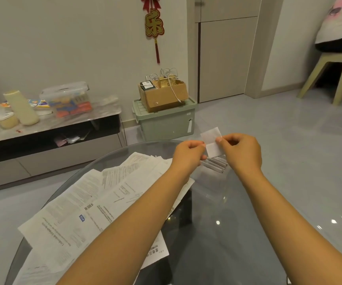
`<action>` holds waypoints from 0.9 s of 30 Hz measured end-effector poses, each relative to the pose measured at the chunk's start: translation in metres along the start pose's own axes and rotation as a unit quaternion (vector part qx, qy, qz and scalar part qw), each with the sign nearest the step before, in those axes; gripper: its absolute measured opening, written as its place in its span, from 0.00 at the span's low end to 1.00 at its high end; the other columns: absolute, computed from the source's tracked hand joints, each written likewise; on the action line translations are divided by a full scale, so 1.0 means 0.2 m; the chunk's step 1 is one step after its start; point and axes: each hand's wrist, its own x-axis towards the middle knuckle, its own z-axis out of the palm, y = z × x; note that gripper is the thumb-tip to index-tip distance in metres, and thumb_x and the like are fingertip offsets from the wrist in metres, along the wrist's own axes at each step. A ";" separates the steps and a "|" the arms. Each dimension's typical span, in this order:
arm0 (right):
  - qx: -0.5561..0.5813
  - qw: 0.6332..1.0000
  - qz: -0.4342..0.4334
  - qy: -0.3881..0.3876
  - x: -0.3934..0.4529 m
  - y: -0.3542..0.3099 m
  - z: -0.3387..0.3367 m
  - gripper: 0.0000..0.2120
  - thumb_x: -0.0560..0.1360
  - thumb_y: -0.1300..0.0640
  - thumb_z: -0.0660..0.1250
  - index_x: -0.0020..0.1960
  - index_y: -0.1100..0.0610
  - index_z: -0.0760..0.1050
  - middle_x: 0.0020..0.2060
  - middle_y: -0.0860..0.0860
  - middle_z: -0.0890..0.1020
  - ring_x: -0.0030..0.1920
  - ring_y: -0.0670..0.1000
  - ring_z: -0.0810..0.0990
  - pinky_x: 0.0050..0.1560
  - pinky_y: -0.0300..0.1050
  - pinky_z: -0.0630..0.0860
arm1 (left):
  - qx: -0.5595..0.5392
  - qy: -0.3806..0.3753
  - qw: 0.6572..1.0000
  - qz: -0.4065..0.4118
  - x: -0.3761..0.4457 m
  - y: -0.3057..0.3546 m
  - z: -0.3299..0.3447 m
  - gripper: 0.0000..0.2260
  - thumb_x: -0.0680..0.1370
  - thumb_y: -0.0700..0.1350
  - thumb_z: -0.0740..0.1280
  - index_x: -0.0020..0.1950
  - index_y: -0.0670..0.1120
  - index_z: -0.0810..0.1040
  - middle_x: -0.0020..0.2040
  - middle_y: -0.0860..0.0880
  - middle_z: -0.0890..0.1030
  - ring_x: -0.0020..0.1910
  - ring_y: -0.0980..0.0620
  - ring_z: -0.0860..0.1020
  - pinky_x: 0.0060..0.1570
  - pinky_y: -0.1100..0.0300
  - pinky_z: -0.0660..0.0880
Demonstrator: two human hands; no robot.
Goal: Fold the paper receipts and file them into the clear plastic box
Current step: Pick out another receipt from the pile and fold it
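Both hands raised over the far edge of the glass table (248,233), each pinching one small folded receipt (212,141). Left hand (188,154) clamped on its left edge, thumb against curled fingers; right hand (241,151) clamped on its right edge, thumb tip showing on the paper at mid-height. A crease across the slip just between the two pinches, upper half tilted away.

Directly below the fingers, the clear plastic box (215,167), hard to make out against the glass, with a row of folded slips (217,163) standing on edge inside. Left of the left wrist and under that forearm, a fan of unfolded receipts (96,202), still to do.

Likely risks: crease left soft, so the slip springs open once released; a skewed pinch giving a crooked fold; a drop beside the nearly invisible box wall instead of inside; the left forearm dragging loose sheets off the table.
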 end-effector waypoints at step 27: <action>-0.384 0.912 -0.142 -0.014 0.08 0.15 0.10 0.10 0.76 0.60 0.62 0.51 0.55 0.82 0.47 0.53 0.79 0.52 0.54 0.71 0.43 0.42 0.61 | 0.467 -0.076 0.817 0.332 0.17 -0.20 0.07 0.23 0.74 0.51 0.48 0.57 0.44 0.77 0.55 0.47 0.74 0.56 0.50 0.67 0.52 0.57 0.64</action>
